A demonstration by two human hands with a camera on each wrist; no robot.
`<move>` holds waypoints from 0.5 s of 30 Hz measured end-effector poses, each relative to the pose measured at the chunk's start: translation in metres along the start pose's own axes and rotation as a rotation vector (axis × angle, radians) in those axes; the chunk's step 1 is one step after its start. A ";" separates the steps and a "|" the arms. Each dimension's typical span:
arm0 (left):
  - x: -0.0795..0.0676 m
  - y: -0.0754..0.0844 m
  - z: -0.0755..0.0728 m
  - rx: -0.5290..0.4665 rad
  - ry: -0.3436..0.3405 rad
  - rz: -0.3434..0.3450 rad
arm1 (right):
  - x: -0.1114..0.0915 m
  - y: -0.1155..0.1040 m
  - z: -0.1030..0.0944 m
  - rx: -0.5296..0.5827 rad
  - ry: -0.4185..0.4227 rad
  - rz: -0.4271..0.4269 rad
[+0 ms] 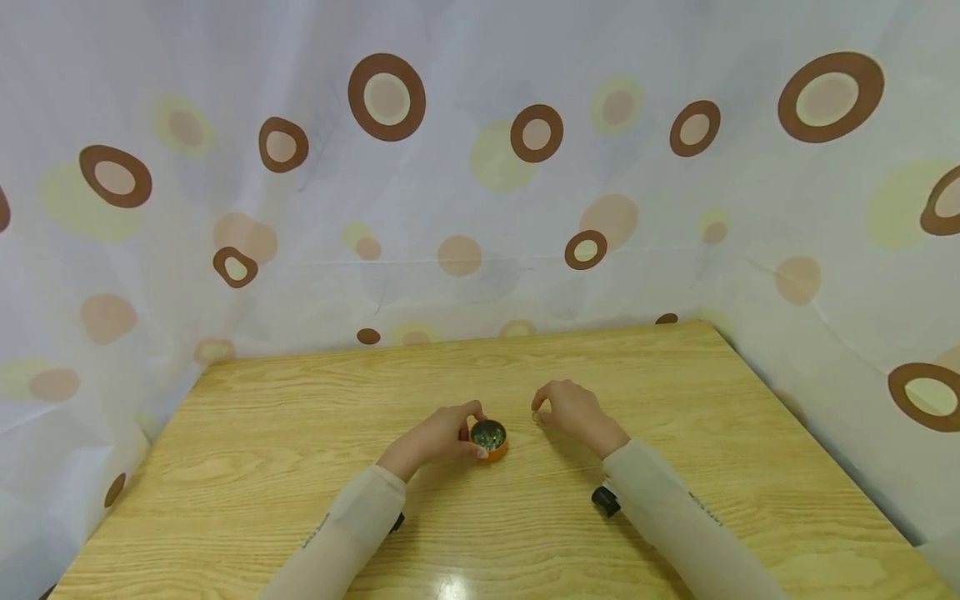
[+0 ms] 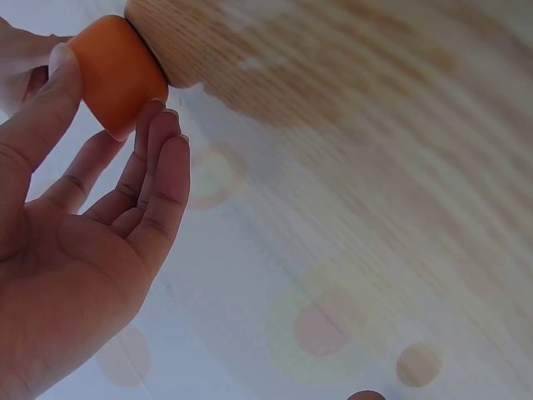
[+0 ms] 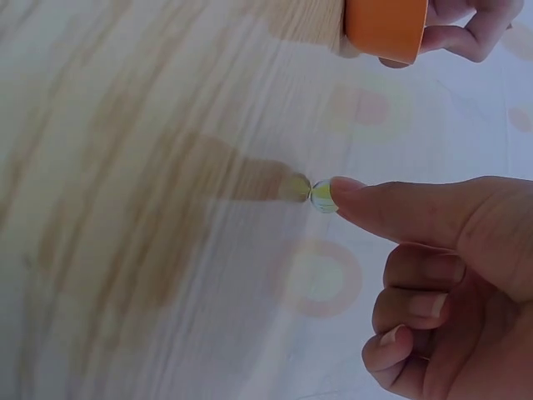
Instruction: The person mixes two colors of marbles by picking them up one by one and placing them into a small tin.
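Near the middle of the table stands a small round orange bowl (image 1: 496, 454) with a dark inside and several shiny greenish glass marbles (image 1: 488, 434) in it. My left hand (image 1: 438, 435) grips the bowl from its left side, thumb at the near wall and fingers at the far wall. A little to the right of the bowl, my right hand (image 1: 576, 410) pinches a clear glass marble (image 3: 322, 197) with a yellow-green tint. The marble sits right at the tabletop, meeting its own reflection there. In the right wrist view the thumb hides part of the marble, and the other fingers are curled.
The glossy wood-grain table (image 1: 322, 400) reaches back to a white curtain (image 1: 450, 200) printed with brown, pink and yellow circles, which also hangs along both sides. A dark wrist device (image 1: 606, 502) shows under the right sleeve.
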State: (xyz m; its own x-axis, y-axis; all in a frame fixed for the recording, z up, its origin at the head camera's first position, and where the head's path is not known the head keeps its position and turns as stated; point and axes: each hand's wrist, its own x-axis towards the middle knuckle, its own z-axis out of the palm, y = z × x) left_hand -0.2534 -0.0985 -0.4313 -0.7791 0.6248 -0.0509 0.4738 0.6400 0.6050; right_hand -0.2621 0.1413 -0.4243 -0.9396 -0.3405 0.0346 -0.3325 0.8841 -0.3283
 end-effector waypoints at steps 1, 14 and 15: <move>0.000 0.000 0.000 0.001 -0.001 -0.001 | 0.000 0.000 0.000 0.003 -0.003 0.005; 0.000 0.002 -0.001 -0.001 -0.004 0.005 | -0.001 0.000 0.002 0.006 -0.013 0.017; 0.000 0.002 -0.001 0.001 -0.003 0.004 | -0.001 0.000 0.002 0.006 -0.012 0.017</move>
State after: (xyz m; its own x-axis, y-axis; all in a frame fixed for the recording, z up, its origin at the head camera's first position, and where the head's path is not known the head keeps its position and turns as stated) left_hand -0.2531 -0.0978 -0.4299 -0.7760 0.6287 -0.0509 0.4771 0.6378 0.6046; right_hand -0.2615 0.1412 -0.4266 -0.9442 -0.3290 0.0173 -0.3155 0.8881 -0.3343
